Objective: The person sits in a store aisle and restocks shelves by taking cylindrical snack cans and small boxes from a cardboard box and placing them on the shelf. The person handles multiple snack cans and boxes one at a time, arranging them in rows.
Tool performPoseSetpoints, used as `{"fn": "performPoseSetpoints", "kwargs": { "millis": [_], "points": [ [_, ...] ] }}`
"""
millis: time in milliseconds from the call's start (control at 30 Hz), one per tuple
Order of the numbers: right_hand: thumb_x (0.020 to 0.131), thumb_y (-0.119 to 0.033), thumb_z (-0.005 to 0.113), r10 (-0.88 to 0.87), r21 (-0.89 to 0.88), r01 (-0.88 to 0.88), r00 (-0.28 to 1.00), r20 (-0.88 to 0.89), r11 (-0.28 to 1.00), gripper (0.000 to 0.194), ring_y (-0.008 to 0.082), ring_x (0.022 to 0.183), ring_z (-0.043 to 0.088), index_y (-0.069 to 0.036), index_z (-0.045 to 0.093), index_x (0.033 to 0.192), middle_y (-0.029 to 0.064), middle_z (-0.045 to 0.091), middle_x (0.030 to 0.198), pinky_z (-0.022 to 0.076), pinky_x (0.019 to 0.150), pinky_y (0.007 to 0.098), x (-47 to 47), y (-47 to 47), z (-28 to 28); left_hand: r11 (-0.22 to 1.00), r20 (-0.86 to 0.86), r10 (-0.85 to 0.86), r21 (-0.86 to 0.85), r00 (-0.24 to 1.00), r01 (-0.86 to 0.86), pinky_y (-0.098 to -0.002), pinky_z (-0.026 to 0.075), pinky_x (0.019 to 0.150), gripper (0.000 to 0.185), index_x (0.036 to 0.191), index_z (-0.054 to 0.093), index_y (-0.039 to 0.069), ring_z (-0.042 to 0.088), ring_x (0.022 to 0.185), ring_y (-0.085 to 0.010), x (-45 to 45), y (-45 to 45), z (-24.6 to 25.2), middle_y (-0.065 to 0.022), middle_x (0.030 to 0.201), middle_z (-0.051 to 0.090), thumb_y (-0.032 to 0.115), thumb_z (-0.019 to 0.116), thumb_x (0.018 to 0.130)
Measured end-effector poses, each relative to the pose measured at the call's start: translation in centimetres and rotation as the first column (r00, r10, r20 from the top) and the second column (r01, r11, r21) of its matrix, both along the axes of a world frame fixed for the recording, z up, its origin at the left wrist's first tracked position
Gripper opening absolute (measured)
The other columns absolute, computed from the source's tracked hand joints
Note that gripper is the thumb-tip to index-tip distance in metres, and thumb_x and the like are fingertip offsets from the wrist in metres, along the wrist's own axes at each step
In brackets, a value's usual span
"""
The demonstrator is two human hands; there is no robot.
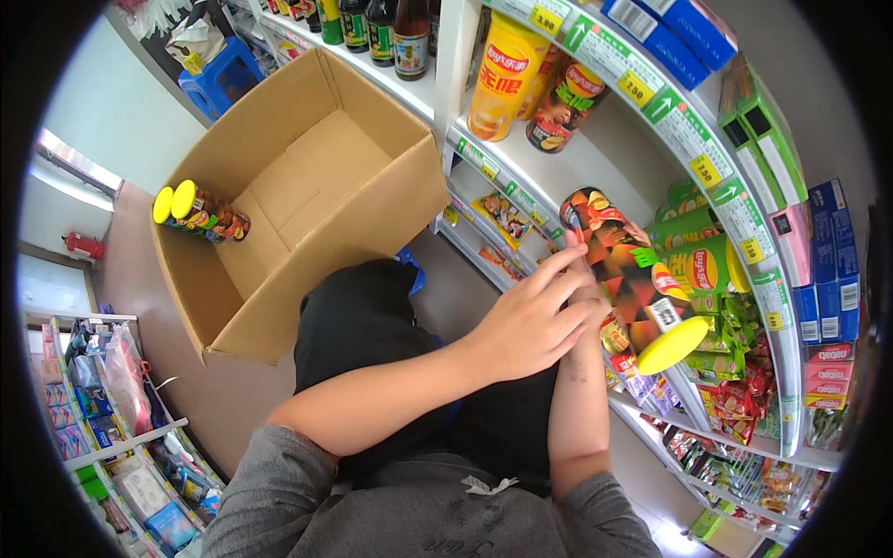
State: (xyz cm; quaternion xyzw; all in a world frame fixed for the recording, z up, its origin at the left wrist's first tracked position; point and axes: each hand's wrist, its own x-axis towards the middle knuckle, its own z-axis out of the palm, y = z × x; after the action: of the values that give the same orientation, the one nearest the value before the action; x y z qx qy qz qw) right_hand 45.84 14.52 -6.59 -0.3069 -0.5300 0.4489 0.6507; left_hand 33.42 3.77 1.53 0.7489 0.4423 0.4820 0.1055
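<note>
A dark red and black Lay's chip canister (628, 272) with a yellow lid lies tilted beside my hands, at the shelf's front. My right hand (591, 289) is against its near side and seems to grip it; most of that hand is hidden. Across the right hand and wrist lies my left hand (534, 317), fingers spread, with no object seen in it. Two similar canisters (213, 213) with yellow lids lean in the left end of a large open cardboard box (328, 216). On the shelf stand a yellow canister (506, 77) and a dark one (565, 104); green canisters (701, 268) lie farther right.
The curved shelf edge (704, 167) with price tags arches above the canisters. Glass bottles (411, 42) stand on the shelf behind the box. A blue plastic stool (220, 80) is at the upper left. Another stocked shelf unit (125, 446) stands at the lower left.
</note>
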Motion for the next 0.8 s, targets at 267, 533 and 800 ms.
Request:
{"fn": "performPoseSetpoints", "kwargs": {
  "millis": [267, 533, 800],
  "points": [
    [0.074, -0.017, 0.091, -0.145, 0.204, 0.028, 0.796, 0.587, 0.979, 0.04, 0.0162, 0.097, 0.066, 0.001, 0.07, 0.104, 0.0067, 0.072, 0.108, 0.0526, 0.087, 0.03, -5.6, 4.0, 4.5, 0.889, 0.224, 0.456, -0.163, 0.861, -0.428, -0.0606, 0.015, 0.116, 0.078, 0.147, 0.028, -0.006, 0.017, 0.141, -0.0539, 3.5, 1.0, -1.6, -0.0364, 0.155, 0.017, 0.024, 0.067, 0.087],
    [0.074, -0.03, 0.091, -0.237, 0.108, 0.215, 0.779, 0.581, 0.971, 0.064, 0.0258, 0.105, 0.068, 0.002, 0.06, 0.119, 0.0148, 0.072, 0.112, 0.0514, 0.092, 0.0353, -9.2, 6.0, 2.9, 0.892, 0.169, 0.431, -0.226, 0.886, -0.391, -0.0594, 0.019, 0.117, 0.085, 0.154, 0.022, -0.005, 0.016, 0.145, -0.0521, 6.0, 0.6, -2.6, -0.034, 0.159, 0.013, 0.021, 0.065, 0.085],
    [0.076, -0.032, 0.09, -0.306, 0.147, 0.275, 0.724, 0.618, 0.95, 0.076, 0.0305, 0.107, 0.068, 0.003, 0.049, 0.129, 0.0182, 0.07, 0.114, 0.0504, 0.094, 0.0385, -9.8, 6.3, 3.0, 0.875, 0.093, 0.395, -0.339, 0.914, -0.344, -0.0605, 0.022, 0.114, 0.075, 0.148, 0.036, -0.002, 0.01, 0.147, -0.0522, 7.1, 1.3, -3.6, -0.0336, 0.16, 0.011, 0.021, 0.065, 0.083]
  ]
}}
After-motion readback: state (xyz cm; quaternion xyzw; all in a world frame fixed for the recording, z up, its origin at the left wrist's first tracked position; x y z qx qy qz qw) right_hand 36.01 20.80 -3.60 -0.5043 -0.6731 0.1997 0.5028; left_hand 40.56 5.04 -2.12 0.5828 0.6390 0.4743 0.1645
